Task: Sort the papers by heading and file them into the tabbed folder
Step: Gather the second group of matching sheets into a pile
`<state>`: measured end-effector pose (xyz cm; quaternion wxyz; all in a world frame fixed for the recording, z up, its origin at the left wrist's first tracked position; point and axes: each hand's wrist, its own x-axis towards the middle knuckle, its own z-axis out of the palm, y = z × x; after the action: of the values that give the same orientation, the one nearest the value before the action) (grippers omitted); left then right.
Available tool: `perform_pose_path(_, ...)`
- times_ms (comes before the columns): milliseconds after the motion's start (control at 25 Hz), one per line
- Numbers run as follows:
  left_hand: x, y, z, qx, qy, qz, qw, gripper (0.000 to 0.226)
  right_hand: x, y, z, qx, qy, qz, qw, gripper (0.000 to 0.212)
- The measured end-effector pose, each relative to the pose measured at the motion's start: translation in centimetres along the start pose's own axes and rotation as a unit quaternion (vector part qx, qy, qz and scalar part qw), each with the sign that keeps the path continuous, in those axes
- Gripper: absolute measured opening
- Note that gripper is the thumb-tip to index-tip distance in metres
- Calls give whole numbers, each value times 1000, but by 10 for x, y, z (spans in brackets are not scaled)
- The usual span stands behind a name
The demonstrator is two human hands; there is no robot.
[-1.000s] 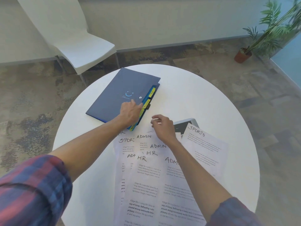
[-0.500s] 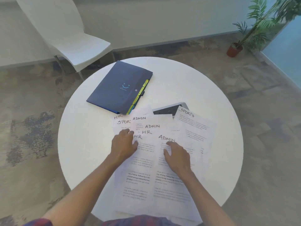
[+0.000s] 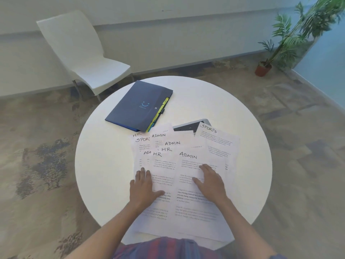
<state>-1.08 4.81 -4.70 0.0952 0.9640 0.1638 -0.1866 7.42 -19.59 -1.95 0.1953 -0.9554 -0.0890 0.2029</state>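
Observation:
Several overlapping white papers (image 3: 179, 165) lie fanned on the round white table (image 3: 104, 165), headed ADMIN, HR and SPORTS in handwriting. A closed dark blue tabbed folder (image 3: 136, 107) with yellow and blue tabs along its right edge lies at the table's far left, apart from both hands. My left hand (image 3: 143, 186) rests flat on the left sheets, fingers straight. My right hand (image 3: 211, 182) lies flat on the front ADMIN sheet (image 3: 188, 156). A SPORTS sheet (image 3: 216, 141) sticks out at the right.
A grey tablet-like device (image 3: 186, 126) lies partly under the papers behind them. A white chair (image 3: 87, 58) stands beyond the table at the left. A potted plant (image 3: 265, 68) stands on the carpet at the far right.
Both hands drew back from the folder's tabs toward me and now lie flat on the papers. The folder stays closed where it was.

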Motion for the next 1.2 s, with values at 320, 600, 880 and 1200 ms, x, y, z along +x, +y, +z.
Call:
perform_pose_path(320, -8, 5, 3, -35, 37, 2, 999, 96, -47, 40, 10, -36, 43, 214, 975, 71)
perform_pose_path(600, -11, 3, 3, -80, 26, -3, 996, 84, -49, 47, 10, 97, 57, 210, 971, 90)
perform_pose_path(880, -18, -7, 7, -110, 22, -22, 993, 79, -48, 55, 7, 123, 64, 217, 966, 75)
perform_pose_path(1200, -21, 15, 3, -59, 41, -25, 997, 75, -49, 60, 4, 209, 102, 216, 948, 54)
